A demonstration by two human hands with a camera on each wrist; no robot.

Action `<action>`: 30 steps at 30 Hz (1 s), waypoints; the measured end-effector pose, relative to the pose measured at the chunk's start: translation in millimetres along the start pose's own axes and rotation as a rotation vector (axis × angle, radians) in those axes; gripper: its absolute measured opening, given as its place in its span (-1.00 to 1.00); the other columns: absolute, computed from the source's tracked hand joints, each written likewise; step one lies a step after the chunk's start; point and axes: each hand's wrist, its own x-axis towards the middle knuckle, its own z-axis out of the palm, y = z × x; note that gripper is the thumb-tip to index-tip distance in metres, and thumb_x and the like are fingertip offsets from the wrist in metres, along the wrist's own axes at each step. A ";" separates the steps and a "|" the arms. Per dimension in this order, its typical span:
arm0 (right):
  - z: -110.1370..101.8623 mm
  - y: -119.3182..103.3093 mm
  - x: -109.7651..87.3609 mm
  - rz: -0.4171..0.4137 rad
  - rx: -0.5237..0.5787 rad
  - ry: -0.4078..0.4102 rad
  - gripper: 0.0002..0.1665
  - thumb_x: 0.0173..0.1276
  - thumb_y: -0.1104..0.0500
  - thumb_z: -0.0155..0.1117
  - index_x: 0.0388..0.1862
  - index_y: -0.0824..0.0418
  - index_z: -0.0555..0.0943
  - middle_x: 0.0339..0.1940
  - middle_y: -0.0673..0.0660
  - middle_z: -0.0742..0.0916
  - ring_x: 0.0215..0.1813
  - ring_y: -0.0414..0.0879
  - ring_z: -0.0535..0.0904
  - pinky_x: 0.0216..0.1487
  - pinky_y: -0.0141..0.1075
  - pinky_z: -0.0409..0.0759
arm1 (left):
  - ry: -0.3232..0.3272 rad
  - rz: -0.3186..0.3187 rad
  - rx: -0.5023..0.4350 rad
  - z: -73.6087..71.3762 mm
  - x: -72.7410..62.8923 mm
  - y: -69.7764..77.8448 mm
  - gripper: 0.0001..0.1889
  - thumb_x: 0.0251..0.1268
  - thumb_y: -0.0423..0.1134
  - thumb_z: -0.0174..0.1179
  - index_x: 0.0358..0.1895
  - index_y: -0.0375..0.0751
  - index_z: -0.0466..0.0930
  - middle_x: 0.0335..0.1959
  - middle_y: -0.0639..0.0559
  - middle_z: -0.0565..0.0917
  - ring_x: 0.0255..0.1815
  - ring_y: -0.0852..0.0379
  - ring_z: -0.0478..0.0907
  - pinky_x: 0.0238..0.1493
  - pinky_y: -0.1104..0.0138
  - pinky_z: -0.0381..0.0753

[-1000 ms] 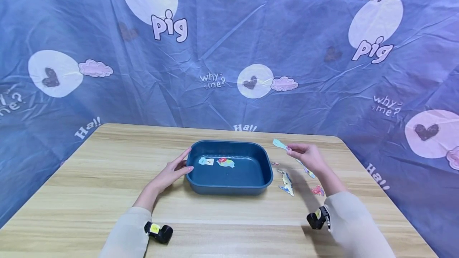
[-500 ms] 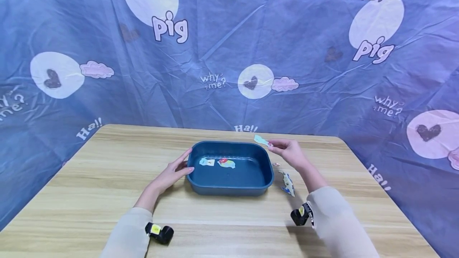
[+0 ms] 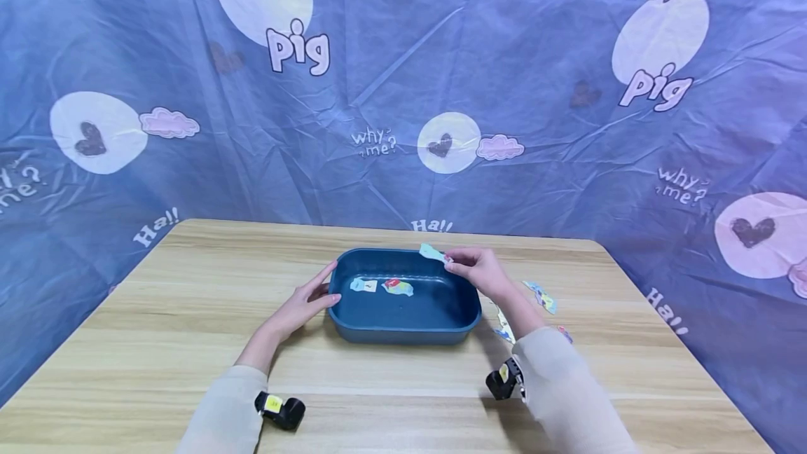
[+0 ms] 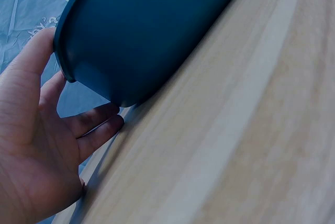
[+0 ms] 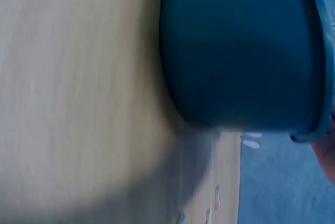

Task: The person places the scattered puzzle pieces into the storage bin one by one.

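Observation:
A dark blue rectangular plastic tub [image 3: 403, 335] stands on the table, with two small colourful paper-like scraps [image 3: 363, 285] lying flat inside. My left hand [image 3: 301, 308] holds the tub's left end, thumb over the rim and fingers against the outer wall; the left wrist view shows the fingertips [image 4: 99, 135] low on that wall. Above the tub's far right corner, my right hand [image 3: 482, 273] pinches a light blue, thin, torn-looking scrap [image 3: 432, 252] with a reddish end. In the right wrist view the tub wall [image 5: 241, 51] hides most of that hand.
More colourful scraps lie right of the tub: a blue and yellow scrap [image 3: 541, 297], a partly hidden pale one [image 3: 504, 329] and a red-blue one [image 3: 564, 333]. A blue printed cloth [image 3: 403, 90] hangs behind the wooden table [image 3: 391, 398].
My right hand has moved left, carrying the light blue scrap from beside the tub to over its far right corner. The left hand and tub have stayed in place.

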 end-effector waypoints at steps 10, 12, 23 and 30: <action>28.0 -6.9 5.7 0.003 0.011 -0.029 -0.73 0.05 0.34 0.27 -0.23 0.45 0.58 -0.31 0.24 0.65 -0.31 -0.16 0.53 -0.28 -0.43 0.48 | -0.018 -0.006 -0.015 2.1 -8.3 19.5 -0.33 0.20 -0.24 0.04 0.34 -0.04 -0.07 0.15 -0.37 0.24 0.17 -0.15 0.17 0.12 0.03 0.12; 33.8 -9.3 6.7 0.010 0.022 -0.040 -0.74 0.04 0.36 0.26 -0.24 0.45 0.58 -0.32 0.23 0.65 -0.33 -0.17 0.52 -0.29 -0.40 0.50 | -0.020 -0.008 -0.005 2.9 -10.7 24.5 -0.33 0.21 -0.25 0.04 0.34 -0.06 -0.08 0.16 -0.37 0.23 0.18 -0.15 0.17 0.13 0.04 0.12; 61.5 -17.9 13.8 -0.018 -0.022 -0.130 -0.75 0.07 0.35 0.24 -0.22 0.41 0.59 -0.32 0.19 0.65 -0.30 -0.12 0.53 -0.27 -0.32 0.52 | -0.018 -0.025 0.008 1.5 -11.8 26.3 -0.33 0.21 -0.22 0.04 0.34 -0.04 -0.08 0.17 -0.35 0.21 0.19 -0.15 0.15 0.13 0.04 0.11; 76.2 -17.8 18.4 -0.053 0.010 -0.198 -0.79 0.06 0.39 0.23 -0.27 0.44 0.59 -0.40 0.20 0.66 -0.35 -0.08 0.57 -0.34 -0.36 0.52 | -0.023 -0.030 -0.004 1.6 -11.5 27.6 -0.33 0.21 -0.23 0.04 0.34 -0.04 -0.08 0.16 -0.36 0.23 0.18 -0.15 0.16 0.14 0.05 0.11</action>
